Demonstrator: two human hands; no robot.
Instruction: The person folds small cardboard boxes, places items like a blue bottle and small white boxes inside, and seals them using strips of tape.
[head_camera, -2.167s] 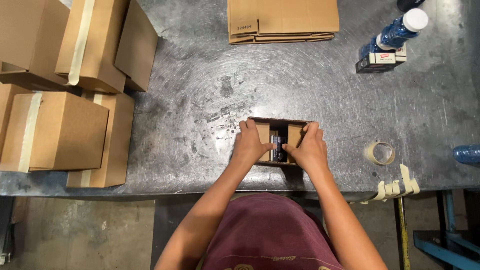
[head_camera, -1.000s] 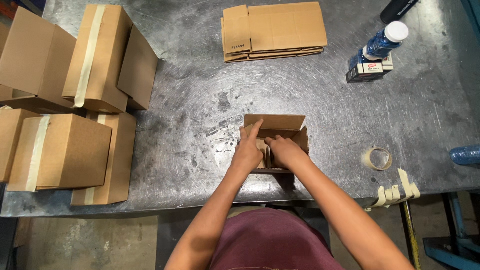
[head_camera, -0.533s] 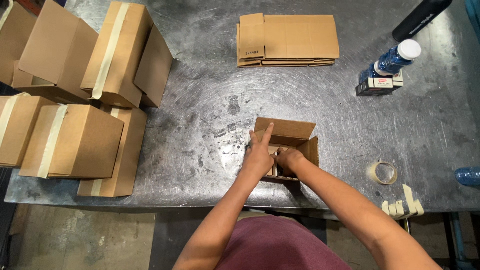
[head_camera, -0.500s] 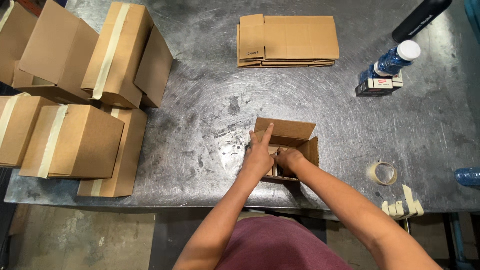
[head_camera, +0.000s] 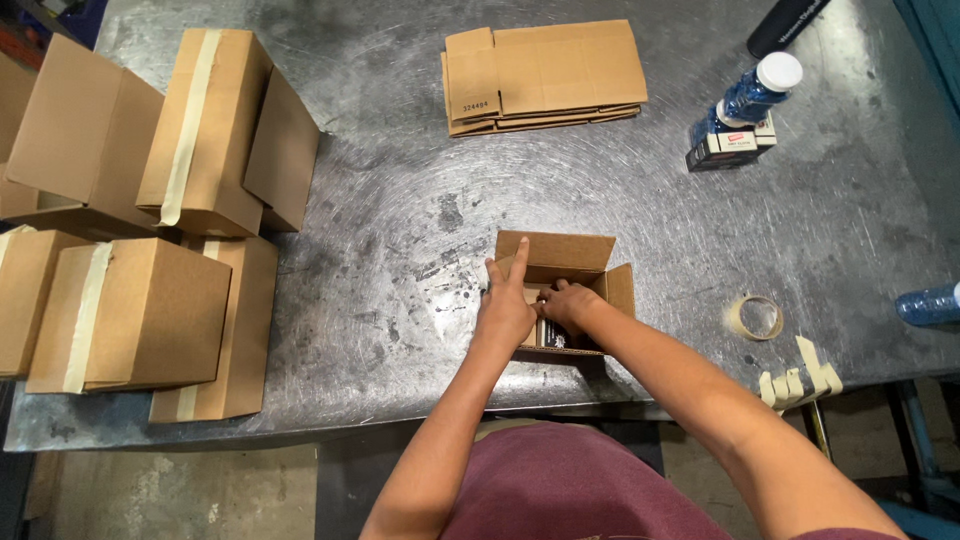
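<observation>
The left hand (head_camera: 505, 310) is resting flat on the left edge of a small open box (head_camera: 560, 292), two fingers spread wide toward the far flap. The right hand (head_camera: 568, 303) is reaching into the box, fingers curled over dark items inside; whether it is gripping them I cannot tell. A tape roll (head_camera: 755, 317) is lying right of the hands, flattened cardboard (head_camera: 545, 75) beyond them, sealed boxes (head_camera: 140, 220) far left.

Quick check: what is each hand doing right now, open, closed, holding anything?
Left hand: open, fingers spread, resting on the small open cardboard box.
Right hand: curled inside that box on its contents; actual grip cannot be told.
</observation>
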